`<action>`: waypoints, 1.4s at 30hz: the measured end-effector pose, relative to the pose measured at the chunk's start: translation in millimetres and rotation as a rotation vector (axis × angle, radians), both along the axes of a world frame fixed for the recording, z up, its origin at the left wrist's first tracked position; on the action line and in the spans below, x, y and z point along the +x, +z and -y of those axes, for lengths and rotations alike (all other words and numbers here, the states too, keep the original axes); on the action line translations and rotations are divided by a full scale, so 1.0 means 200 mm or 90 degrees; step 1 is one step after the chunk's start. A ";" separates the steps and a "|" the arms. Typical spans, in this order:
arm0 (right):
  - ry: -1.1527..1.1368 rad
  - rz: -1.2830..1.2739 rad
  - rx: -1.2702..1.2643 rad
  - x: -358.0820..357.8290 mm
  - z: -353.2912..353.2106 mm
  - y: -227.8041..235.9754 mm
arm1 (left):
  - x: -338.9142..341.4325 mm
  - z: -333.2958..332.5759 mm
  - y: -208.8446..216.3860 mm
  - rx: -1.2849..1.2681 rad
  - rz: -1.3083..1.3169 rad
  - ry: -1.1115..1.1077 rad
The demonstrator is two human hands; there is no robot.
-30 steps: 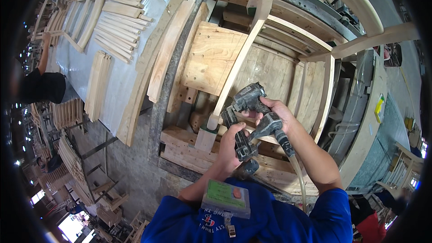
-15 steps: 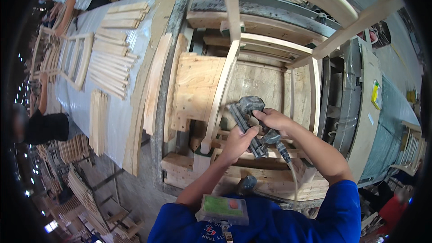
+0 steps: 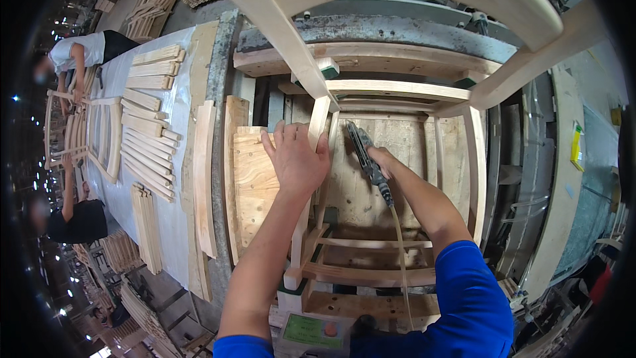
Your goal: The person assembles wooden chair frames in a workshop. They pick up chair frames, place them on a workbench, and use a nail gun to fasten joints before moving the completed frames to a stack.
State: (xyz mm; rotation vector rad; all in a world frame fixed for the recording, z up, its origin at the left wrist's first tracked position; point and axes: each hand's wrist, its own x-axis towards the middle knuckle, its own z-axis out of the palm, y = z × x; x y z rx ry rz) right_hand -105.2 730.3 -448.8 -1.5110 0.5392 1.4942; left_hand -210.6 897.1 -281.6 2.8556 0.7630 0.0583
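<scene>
A pale wooden chair frame (image 3: 476,172) lies in a wooden and metal jig, its curved top rail rising at the far side. My left hand (image 3: 298,159) rests on the frame's left side rail, thumb on one side and fingers spread over the other. In my right hand (image 3: 384,162) is a dark pneumatic nail gun (image 3: 364,152), held inside the frame near the left rail's far corner. A thin air hose (image 3: 401,258) runs from its handle back toward me. Whether the gun's nose touches the wood I cannot tell.
Left of the jig, a plastic-covered table (image 3: 156,219) bears several rows of wooden slats (image 3: 149,166). Two people work at the far left beside a slatted chair frame (image 3: 103,136). A grey metal beam (image 3: 377,33) spans the far side. At the right stands a glass-like panel (image 3: 589,185).
My left hand has let go of the nail gun and moved up onto the left rail. My right hand has carried the gun farther away, turning it. My view has shifted closer.
</scene>
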 end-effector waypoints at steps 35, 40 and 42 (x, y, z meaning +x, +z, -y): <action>0.942 0.443 0.158 -0.47 -0.03 -0.13 | 0.00 -0.03 -0.04 0.030 0.014 -0.006; 0.963 0.471 0.135 -0.50 -0.04 -0.15 | -0.01 -0.04 -0.05 0.021 0.021 -0.003; 0.972 0.447 0.145 -0.49 -0.05 -0.15 | 0.00 -0.04 -0.05 0.013 0.031 -0.002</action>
